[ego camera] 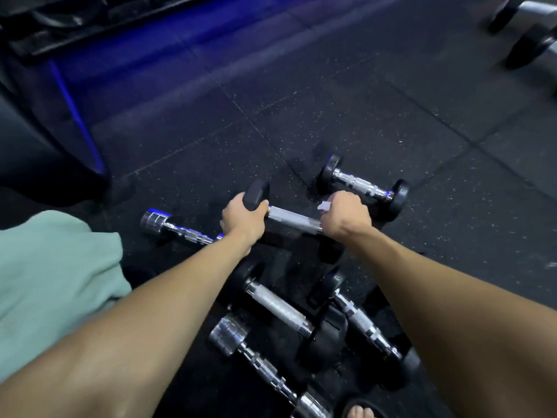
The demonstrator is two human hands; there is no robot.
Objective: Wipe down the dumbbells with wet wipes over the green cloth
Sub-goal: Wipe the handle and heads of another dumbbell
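Note:
A black-headed dumbbell (294,218) with a knurled silver handle is held above the dark floor. My left hand (242,220) grips its left black head. My right hand (346,217) is closed around the right end of the handle, with a scrap of white wet wipe (325,205) showing at the knuckles; the right head is hidden. The green cloth (51,276) lies crumpled on the floor at the left, apart from the held dumbbell.
Several other dumbbells lie on the rubber floor: a black-headed one (363,185) behind my right hand, a chrome one (177,229) under my left forearm, more (280,309) near me. A sandalled foot (358,413) shows at the bottom. A dumbbell rack (530,37) stands far right.

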